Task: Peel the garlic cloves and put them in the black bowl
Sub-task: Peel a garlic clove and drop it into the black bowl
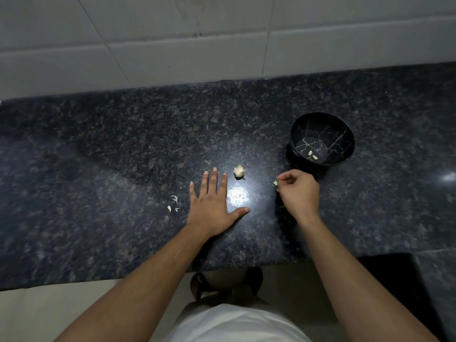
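Dark granite counter [111,144], tiled wall [172,33] behind (pale grey).

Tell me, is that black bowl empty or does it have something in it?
Not empty. The black bowl stands upright on the counter with a few pale garlic cloves lying at its bottom; most of its inside is bare.

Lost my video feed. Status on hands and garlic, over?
Left hand flat on counter. Right hand pinching clove. Cloves in black bowl. Path clear.
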